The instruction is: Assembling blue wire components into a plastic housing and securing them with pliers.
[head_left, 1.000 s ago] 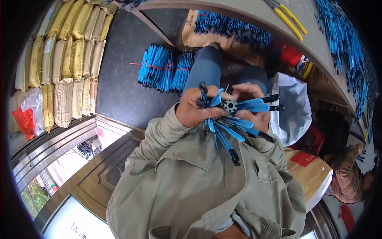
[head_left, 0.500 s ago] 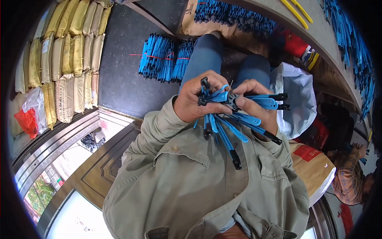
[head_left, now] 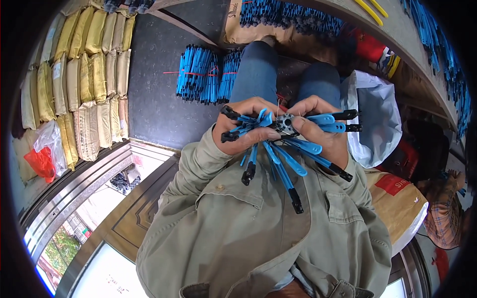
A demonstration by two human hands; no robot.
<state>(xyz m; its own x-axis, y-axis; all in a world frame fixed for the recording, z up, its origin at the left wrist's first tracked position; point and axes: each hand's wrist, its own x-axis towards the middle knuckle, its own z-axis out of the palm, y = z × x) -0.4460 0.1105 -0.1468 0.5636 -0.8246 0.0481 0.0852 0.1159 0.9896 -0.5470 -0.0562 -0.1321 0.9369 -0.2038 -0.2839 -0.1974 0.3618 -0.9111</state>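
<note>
A small dark-grey round hub [head_left: 285, 122] sits between my hands, in front of my chest. Blue arms with black end pieces fan out from it, among them a long blue arm [head_left: 285, 180] pointing down toward my shirt. My left hand [head_left: 244, 130] is closed around the blue arms on the left, its thumb beside the hub. With thumb and fingers, my right hand [head_left: 318, 130] pinches the hub's right side, and more blue arms cross over that palm. A thin wire-like strand stands up near the hub; its end is hard to make out.
Tied bundles of blue strips [head_left: 198, 74] lie on the dark surface ahead. An open white sack [head_left: 373, 121] stands at my right, below a shelf edge [head_left: 397, 49]. Stacked yellowish packages [head_left: 89, 74] line the left. A person in a plaid sleeve [head_left: 442, 218] is at far right.
My left hand has shifted slightly left and turned, so the hub's round face shows more fully. The blue arms on the left have swung outward with it. My right hand stays nearly in place.
</note>
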